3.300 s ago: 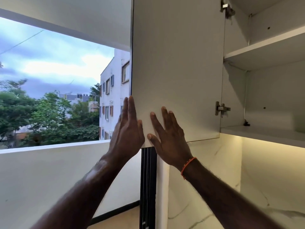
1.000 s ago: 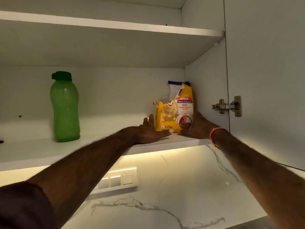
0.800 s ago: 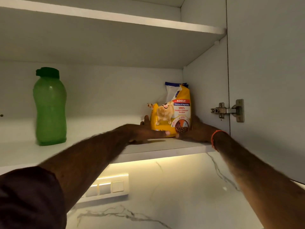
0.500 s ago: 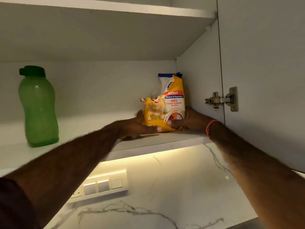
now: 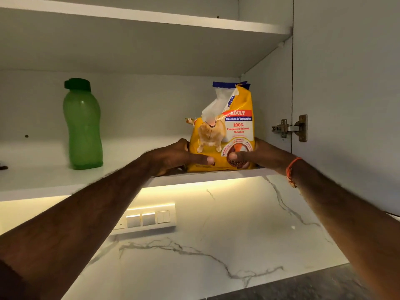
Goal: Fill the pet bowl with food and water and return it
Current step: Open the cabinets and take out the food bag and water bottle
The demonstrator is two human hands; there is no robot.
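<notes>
Head view: a yellow food bag (image 5: 225, 135) stands upright on a white cabinet shelf (image 5: 129, 152), at 1 o'clock from centre. The left hand (image 5: 173, 156) and right hand (image 5: 259, 154) grip its lower sides, thumbs across the front. A green bottle (image 5: 83, 126) stands well apart at 10 o'clock. Wall switches (image 5: 147, 218) sit below the shelf.

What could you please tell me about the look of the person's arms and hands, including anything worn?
Both forearms are bare. The right wrist carries a thin orange thread band. A dark sleeve edge shows at the left arm's upper end. No gloves or rings are visible on either hand.
</notes>
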